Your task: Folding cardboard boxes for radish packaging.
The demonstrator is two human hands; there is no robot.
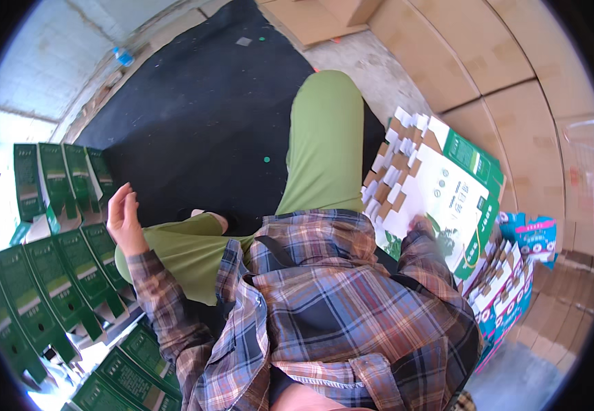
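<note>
Right hand (422, 222) fingers grasp flat carton (441, 198); left hand (124, 218) released beside green boxes (71, 185)

A black mat (201, 103) is lying across a grey concrete floor (372, 65) w/ a few small coloured specks on it, and a pale wall (43, 55) is running along the far left, washed out by strong daylight. Big brown cardboard sheets (489, 48) are leaning/stacking up on the right, w/ more flat cardboard (311, 17) sitting at the top edge. A small blue scrap (123, 56) is lying by the wall base.
</note>
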